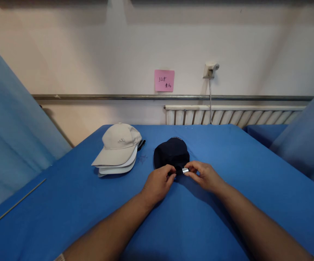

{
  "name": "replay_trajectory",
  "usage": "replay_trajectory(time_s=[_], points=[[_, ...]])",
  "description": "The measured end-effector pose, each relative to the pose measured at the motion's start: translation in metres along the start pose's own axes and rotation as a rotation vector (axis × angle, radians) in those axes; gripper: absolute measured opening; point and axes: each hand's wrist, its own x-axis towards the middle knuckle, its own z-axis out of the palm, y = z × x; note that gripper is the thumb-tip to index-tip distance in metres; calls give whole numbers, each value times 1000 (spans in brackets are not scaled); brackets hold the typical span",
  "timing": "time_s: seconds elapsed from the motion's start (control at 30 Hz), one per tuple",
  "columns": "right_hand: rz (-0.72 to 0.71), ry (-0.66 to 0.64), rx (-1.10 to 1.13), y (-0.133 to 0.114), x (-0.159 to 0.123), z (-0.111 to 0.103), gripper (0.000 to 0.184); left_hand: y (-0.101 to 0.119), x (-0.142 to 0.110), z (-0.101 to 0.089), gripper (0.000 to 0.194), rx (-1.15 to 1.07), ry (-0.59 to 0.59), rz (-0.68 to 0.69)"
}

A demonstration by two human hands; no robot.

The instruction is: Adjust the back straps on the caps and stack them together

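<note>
A dark navy cap (172, 150) rests on the blue cloth, its back strap toward me. My left hand (161, 181) pinches the dark strap just left of the opening at the cap's back. With thumb and forefinger, my right hand (202, 175) grips the shiny silver buckle (185, 170) on that strap. The tip of the strap between my left fingers is mostly hidden. To the left sits a stack of caps, a beige cap (120, 141) on top with a white cap (119, 169) under it, brims pointing left toward me.
The blue cloth (91, 217) covers the table. A thin stick (21, 200) lies near its left edge. Blue curtains (12, 137) hang at both sides. Behind stand a radiator (235, 115), a wall rail (113, 97), a pink note (164, 80) and a socket with a plugged cable (209, 71).
</note>
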Motion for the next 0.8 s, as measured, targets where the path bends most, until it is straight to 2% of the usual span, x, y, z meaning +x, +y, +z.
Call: replay_trajectory(time_s=[0.23,0.4,0.8], points=[[1,-85,12,-2,0,1,12,1,1,2,16,-43,-16,30],[5,-99,2,-3,-1,1,12,2,1,0,13,-19,11,35],[-30,-97,13,-7,-2,2,10,4,3,3,15,-181,-10,-87]])
